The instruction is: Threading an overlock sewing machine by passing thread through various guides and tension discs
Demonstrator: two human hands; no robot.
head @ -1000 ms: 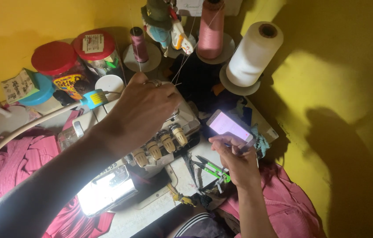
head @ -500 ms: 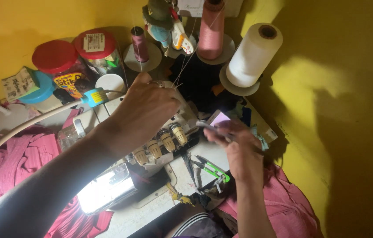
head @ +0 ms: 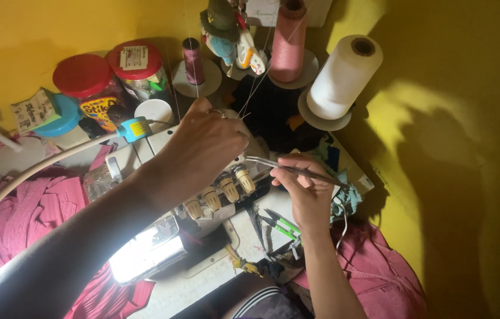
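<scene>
My left hand [head: 205,145] rests on top of a white overlock sewing machine [head: 214,201], fingers curled near the thin threads that run up to the spools. My right hand [head: 303,189] pinches long metal tweezers [head: 288,168], whose tips point left toward the machine's row of cream tension dials [head: 220,192]. Pink [head: 287,41], white [head: 343,77] and mauve [head: 192,59] thread cones stand behind the machine.
Red-lidded jars [head: 114,77] and a small blue tub [head: 61,115] sit at the back left by the yellow wall. Pink fabric [head: 19,218] lies left and lower right. Green-handled snips [head: 279,223] lie on the machine bed. A white lamp arm [head: 43,168] crosses the left.
The lit phone seen by my right hand a second ago is gone from view. My right hand now holds tweezers and has risen toward the tension dials. My left hand stayed on the machine.
</scene>
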